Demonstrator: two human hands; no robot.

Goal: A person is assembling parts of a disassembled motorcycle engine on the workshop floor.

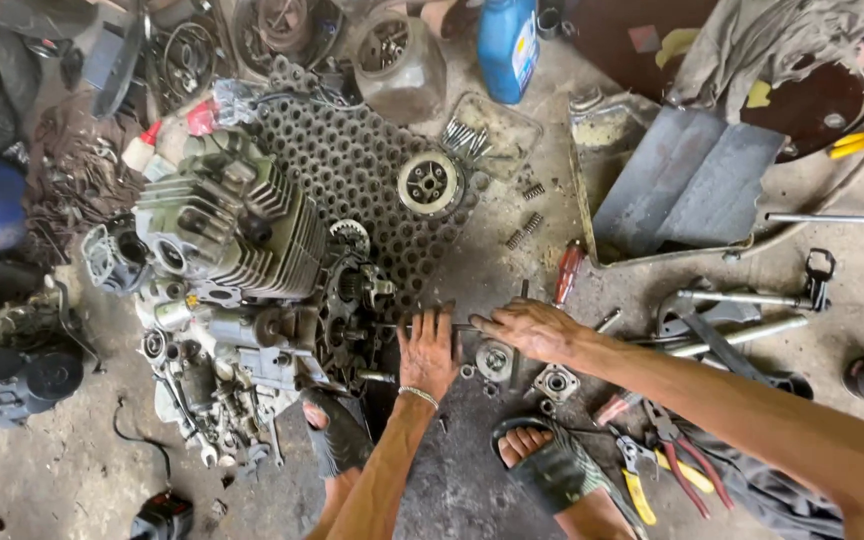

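Observation:
A greasy motorcycle engine (242, 250) with a finned cylinder lies on the concrete floor at the left. My left hand (428, 352) rests palm down beside its open gear side, fingers by a thin metal shaft (392, 326) that sticks out of the engine. My right hand (530, 328) reaches in from the right and grips the same shaft's end near a round metal part (495, 360). A bracelet sits on my left wrist. My sandalled feet (542, 462) are just below the hands.
A perforated rubber mat (352, 170) holds a clutch hub (430, 183). Springs, bolts in a clear tray (482, 135), a red-handled screwdriver (568, 272), pliers (672, 455), wrenches (742, 300), a blue oil bottle (507, 45) and a metal tray (687, 185) lie around.

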